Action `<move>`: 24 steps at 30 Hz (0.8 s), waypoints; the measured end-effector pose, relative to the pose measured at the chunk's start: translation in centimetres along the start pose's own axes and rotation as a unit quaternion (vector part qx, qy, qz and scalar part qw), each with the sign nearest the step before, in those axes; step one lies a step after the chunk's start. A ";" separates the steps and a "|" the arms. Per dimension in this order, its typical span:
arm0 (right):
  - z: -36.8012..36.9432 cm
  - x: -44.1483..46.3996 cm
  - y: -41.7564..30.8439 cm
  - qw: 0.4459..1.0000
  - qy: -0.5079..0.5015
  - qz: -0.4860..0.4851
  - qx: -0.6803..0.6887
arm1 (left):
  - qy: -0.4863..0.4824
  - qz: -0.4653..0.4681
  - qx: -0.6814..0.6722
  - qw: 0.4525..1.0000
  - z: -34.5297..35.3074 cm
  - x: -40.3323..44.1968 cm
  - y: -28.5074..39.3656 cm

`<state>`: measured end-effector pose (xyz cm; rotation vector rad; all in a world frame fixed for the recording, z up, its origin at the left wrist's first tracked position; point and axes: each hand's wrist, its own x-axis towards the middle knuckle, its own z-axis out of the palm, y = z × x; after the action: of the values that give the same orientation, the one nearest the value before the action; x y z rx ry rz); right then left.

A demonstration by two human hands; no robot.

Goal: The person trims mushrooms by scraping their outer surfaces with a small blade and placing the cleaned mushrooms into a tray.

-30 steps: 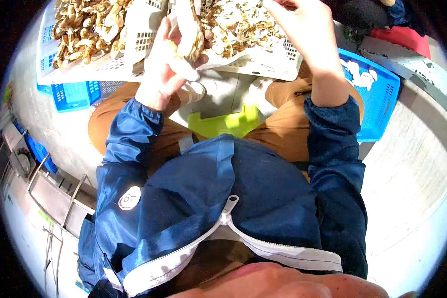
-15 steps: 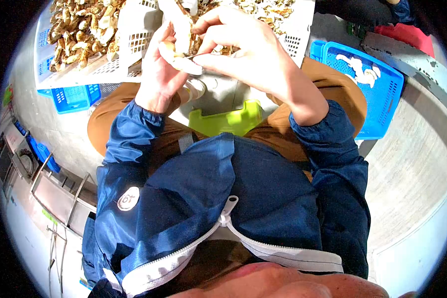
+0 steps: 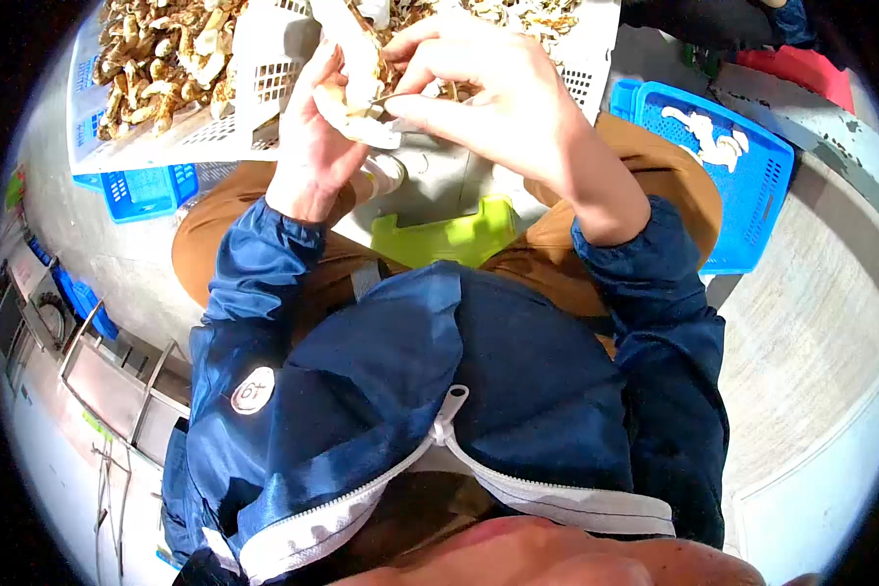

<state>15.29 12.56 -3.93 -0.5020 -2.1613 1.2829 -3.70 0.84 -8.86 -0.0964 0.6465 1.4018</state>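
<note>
My left hand holds a pale mushroom between thumb and fingers, its white end pointing down to the right. From the right, my right hand pinches a small thin blade against the mushroom; most of the blade is hidden by the fingers. Behind both hands, white perforated baskets stand side by side. Brown mushrooms fill the left one, and pale pieces lie in the right one.
A blue basket with a few white mushrooms stands at the right. Another blue basket sits at the left. A lime-green plastic piece is between my knees. Part of another person shows at the top right, near a red object.
My right hand has moved left and down from the right basket to the mushroom in my left hand. Over the last half second, both hands have shifted only slightly.
</note>
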 end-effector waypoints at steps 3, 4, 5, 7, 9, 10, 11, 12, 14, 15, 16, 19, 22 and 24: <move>-0.6 0.0 -0.8 0.998 -0.040 0.039 0.015 | -0.049 0.004 0.004 0.999 0.0 0.1 -0.1; -0.4 -0.3 -0.6 0.998 -0.031 0.049 0.015 | -0.043 0.001 0.001 0.999 -0.1 0.1 -0.1; -0.2 -0.4 -0.6 0.998 -0.022 0.059 0.015 | -0.036 -0.002 -0.002 0.999 -0.1 0.1 -0.2; -0.3 -0.1 -1.1 0.997 -0.023 0.067 -0.015 | -0.018 -0.018 0.011 1.000 -0.4 0.0 -0.3; -0.4 -0.1 -1.2 0.997 -0.024 0.068 -0.026 | -0.001 -0.032 0.024 0.999 0.8 -0.1 -0.3; -0.3 -0.1 -1.4 0.993 -0.016 0.070 -0.088 | 0.056 -0.034 0.075 0.995 2.5 -0.8 -0.5; -0.3 0.0 -1.4 0.994 -0.001 0.067 -0.083 | 0.054 -0.033 0.069 0.996 2.0 -0.7 -0.4; -0.3 0.2 -1.3 0.995 0.013 0.063 -0.077 | 0.053 -0.033 0.063 0.996 1.1 -0.4 -0.3; -0.8 0.7 -1.4 0.988 0.003 0.150 -0.041 | 0.128 -0.028 0.077 0.988 1.5 -0.3 -0.1; -1.1 1.6 -1.9 0.991 0.075 0.103 0.043 | 0.119 -0.036 0.069 0.990 1.1 -0.2 0.1; -4.0 2.0 -3.5 0.959 0.014 0.241 0.151 | 0.109 -0.044 0.062 0.991 0.3 0.0 0.4; -3.5 1.8 -0.8 0.986 0.117 0.114 -0.017 | 0.115 -0.052 0.086 0.988 1.5 0.1 0.1; -4.6 1.8 0.3 0.976 0.197 0.038 -0.089 | 0.138 -0.027 0.172 0.975 3.6 -0.7 -0.5; -5.5 2.0 -0.1 0.963 0.214 0.050 -0.156 | 0.060 -0.066 0.133 0.987 3.3 -0.9 -0.2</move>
<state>17.25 17.34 -1.21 -0.9340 -1.9842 0.7867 -2.37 1.45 -5.81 -0.0120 0.9060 1.1778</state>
